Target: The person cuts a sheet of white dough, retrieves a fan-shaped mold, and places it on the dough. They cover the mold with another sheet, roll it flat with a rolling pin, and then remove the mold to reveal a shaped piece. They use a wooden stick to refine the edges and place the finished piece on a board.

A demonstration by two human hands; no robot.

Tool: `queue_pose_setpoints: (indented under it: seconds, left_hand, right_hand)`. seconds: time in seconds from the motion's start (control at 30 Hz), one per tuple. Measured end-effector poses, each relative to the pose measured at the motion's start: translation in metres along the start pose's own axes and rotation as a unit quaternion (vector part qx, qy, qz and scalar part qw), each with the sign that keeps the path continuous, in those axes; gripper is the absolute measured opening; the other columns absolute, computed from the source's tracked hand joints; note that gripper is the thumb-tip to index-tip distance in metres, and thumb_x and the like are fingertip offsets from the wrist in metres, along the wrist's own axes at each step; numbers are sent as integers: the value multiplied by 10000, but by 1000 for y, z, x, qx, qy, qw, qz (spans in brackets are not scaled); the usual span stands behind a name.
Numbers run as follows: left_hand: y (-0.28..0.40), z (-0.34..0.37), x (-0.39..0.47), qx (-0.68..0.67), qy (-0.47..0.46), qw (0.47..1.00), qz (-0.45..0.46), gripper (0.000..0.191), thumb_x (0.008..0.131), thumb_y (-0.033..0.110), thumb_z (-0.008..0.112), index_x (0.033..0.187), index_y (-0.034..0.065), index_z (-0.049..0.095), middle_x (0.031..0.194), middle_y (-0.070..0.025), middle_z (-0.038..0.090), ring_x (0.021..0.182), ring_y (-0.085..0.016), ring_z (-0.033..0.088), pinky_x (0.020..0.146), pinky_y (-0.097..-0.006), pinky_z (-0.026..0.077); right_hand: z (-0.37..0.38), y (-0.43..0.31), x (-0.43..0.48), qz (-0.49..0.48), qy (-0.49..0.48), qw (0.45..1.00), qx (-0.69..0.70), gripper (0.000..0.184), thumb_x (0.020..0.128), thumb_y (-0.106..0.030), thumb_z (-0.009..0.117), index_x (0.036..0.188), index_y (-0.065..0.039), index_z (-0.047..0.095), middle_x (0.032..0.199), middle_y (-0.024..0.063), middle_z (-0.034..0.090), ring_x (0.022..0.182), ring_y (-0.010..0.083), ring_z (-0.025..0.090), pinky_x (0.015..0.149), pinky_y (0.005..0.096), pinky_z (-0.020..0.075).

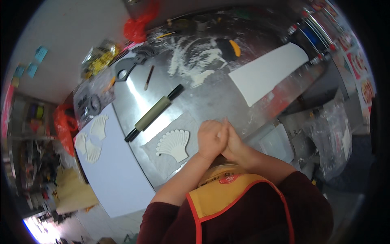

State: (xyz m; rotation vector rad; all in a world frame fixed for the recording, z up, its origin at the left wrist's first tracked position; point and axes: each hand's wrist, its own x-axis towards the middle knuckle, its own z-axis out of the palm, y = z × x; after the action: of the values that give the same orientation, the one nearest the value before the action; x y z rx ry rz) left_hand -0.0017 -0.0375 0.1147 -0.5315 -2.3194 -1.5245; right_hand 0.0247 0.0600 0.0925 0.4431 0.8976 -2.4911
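Observation:
My left hand (212,138) and my right hand (234,141) are pressed together above the front edge of the metal table (210,102). Whether something lies between the palms is hidden. Just left of them, a white fan-shaped piece with a scalloped edge (174,145) rests on a thin translucent sheet (152,149). Beyond it lies a green rolling pin with black handles (153,113). A long white rolled sheet (269,73) stretches over the table's right side to a roller machine (317,35).
White powder (201,61) is spread near a black and orange scraper (228,49). A brush (149,77) lies behind the rolling pin. Several white fan pieces (99,126) rest on a white board (117,180) at left. Plastic bags (94,94) and a clear container (275,143) flank the table.

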Motion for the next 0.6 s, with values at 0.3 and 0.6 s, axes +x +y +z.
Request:
queue_pose_setpoints:
  seconds: [0.3, 0.6]
  left_hand:
    - [-49, 47, 12, 91, -26, 995, 42, 172, 722, 54, 615, 892, 34, 595, 984, -129, 550, 880, -308, 529, 749, -368, 435]
    - [-86, 103, 17, 271, -183, 940, 101, 100, 703, 198, 632, 686, 111, 585, 812, -59, 536, 833, -248, 516, 717, -385, 384]
  right_hand:
    - [-68, -41, -35, -38, 178, 966, -182, 523, 946, -458, 347, 1251, -39, 413, 1120, 95, 533, 939, 158, 500, 834, 298, 394]
    - [-136, -93, -26, -6, 204, 962, -180, 386, 952, -354, 404, 1187, -52, 452, 956, 65, 580, 725, 98, 511, 674, 225, 417]
